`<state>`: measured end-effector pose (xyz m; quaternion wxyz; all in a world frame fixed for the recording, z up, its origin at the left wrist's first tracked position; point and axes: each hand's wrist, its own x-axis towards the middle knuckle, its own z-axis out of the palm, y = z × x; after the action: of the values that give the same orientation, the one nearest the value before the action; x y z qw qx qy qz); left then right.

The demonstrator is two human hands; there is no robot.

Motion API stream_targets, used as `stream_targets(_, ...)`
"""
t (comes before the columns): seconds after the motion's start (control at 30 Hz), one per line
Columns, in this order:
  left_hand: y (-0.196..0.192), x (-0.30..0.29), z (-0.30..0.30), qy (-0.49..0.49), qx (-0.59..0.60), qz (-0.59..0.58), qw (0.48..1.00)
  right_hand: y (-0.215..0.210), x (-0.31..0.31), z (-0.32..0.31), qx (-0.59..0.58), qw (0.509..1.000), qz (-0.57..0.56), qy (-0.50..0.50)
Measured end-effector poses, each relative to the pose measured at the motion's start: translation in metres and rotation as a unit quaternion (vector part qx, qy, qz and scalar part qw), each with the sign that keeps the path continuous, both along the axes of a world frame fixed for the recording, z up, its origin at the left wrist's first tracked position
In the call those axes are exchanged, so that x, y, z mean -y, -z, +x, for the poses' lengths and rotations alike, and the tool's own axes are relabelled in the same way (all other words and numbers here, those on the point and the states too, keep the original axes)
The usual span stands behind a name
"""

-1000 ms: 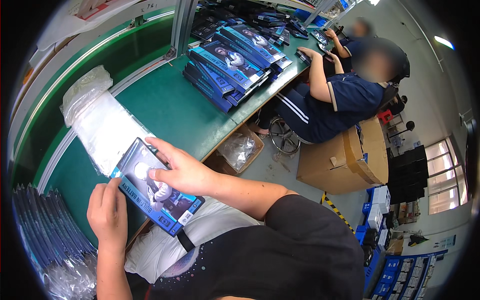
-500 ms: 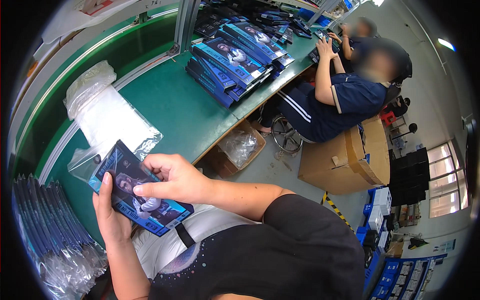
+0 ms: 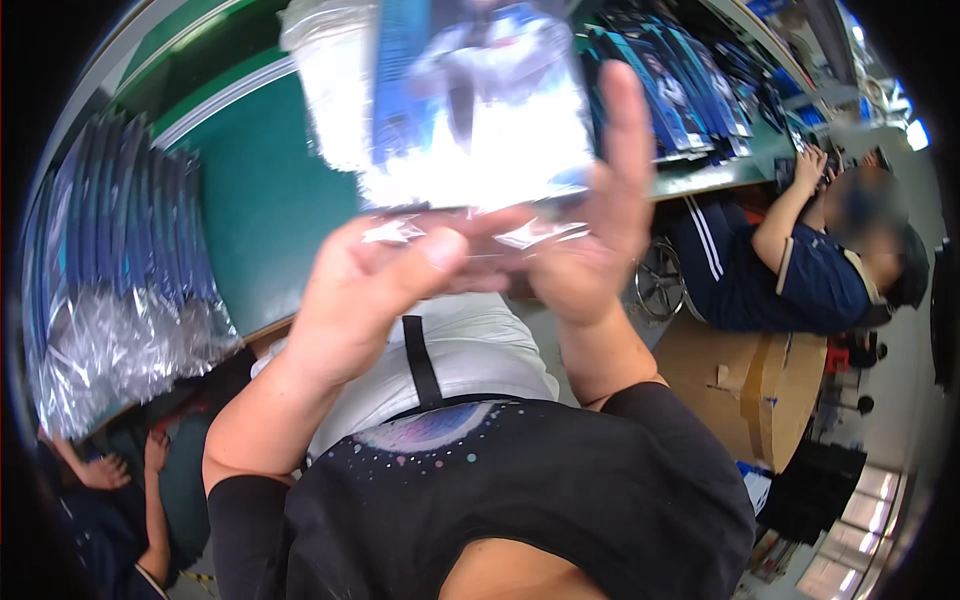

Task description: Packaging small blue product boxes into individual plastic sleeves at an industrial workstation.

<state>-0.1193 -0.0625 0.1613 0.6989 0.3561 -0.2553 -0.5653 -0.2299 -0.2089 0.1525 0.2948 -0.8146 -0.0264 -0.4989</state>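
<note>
A flat blue package in a clear plastic sleeve is raised close to the camera and looks blurred. My left hand grips its lower edge from below, thumb on the crinkled plastic. My right hand holds the lower right side, with one finger stretched up along the package's edge. Both hands are lifted above the green table.
A row of blue packages in clear sleeves stands at the left. More blue packages are stacked at the back right. A seated person in dark blue works at the right, beside a cardboard box. A white plastic bag lies on the table.
Both hands have lifted the package from low over the table up close to the camera. The view has also swung, so the sleeve row now fills the left.
</note>
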Motion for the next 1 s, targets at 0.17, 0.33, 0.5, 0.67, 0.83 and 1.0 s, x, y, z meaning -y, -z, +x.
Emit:
stream_targets(0.17,0.017,-0.002,0.002,0.103,0.138,-0.026,0.985,-0.021,-0.02,-0.037,0.171,0.95,0.104,0.241)
stream_targets(0.33,0.023,-0.003,-0.011,0.036,-0.112,0.025,0.993,-0.012,-0.035,-0.035,-0.109,0.981,0.109,-0.114)
stream_targets(0.5,0.055,-0.015,-0.002,-0.076,-0.099,0.06,0.99,0.001,-0.053,-0.006,-0.169,0.949,0.051,-0.262)
stream_targets(0.67,0.063,-0.035,0.047,0.086,-0.223,0.011,0.971,0.022,-0.023,-0.012,0.033,0.982,0.165,0.087)
stream_targets(0.83,0.046,-0.045,0.04,-0.111,-0.134,0.083,0.981,0.04,-0.001,-0.013,-0.086,0.932,0.351,0.0)
stream_targets(1.0,0.047,-0.064,0.057,-0.064,-0.066,0.089,0.992,0.026,0.011,-0.023,-0.23,0.912,0.31,-0.141)
